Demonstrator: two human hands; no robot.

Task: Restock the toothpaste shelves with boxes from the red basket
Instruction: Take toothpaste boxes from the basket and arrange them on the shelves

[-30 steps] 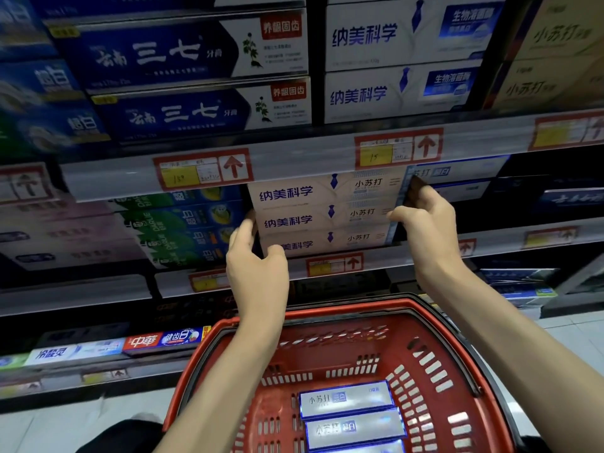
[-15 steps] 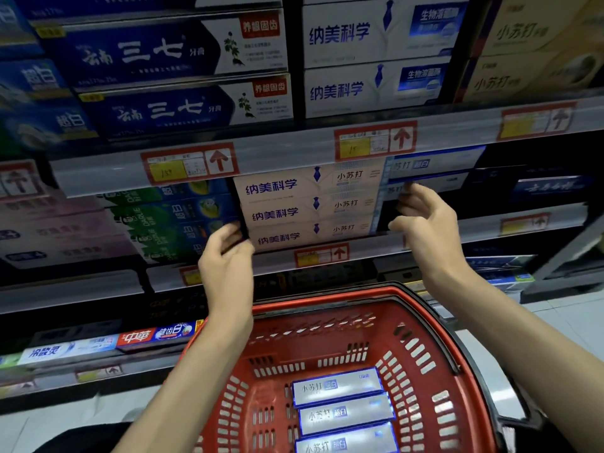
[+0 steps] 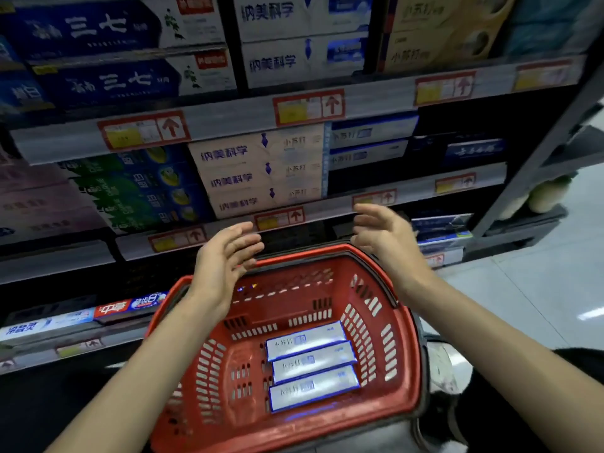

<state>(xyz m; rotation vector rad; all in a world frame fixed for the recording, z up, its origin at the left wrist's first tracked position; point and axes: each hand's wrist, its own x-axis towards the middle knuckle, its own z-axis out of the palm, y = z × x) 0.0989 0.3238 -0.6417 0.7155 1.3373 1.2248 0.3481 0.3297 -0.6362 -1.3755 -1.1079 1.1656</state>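
Now both empty hands, left hand [image 3: 225, 259] and right hand [image 3: 384, 238], are held open above the red basket [image 3: 405, 364] rim, apart from the shelf edge [image 3: 408, 191].

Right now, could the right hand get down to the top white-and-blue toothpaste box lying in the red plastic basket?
Probably yes. The right hand is open and empty above the red plastic basket, which has no lid, and nothing lies over the top white-and-blue toothpaste box. The left hand is off to the other side.

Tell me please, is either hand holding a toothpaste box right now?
No, the left hand and right hand hover open and empty above the red basket.
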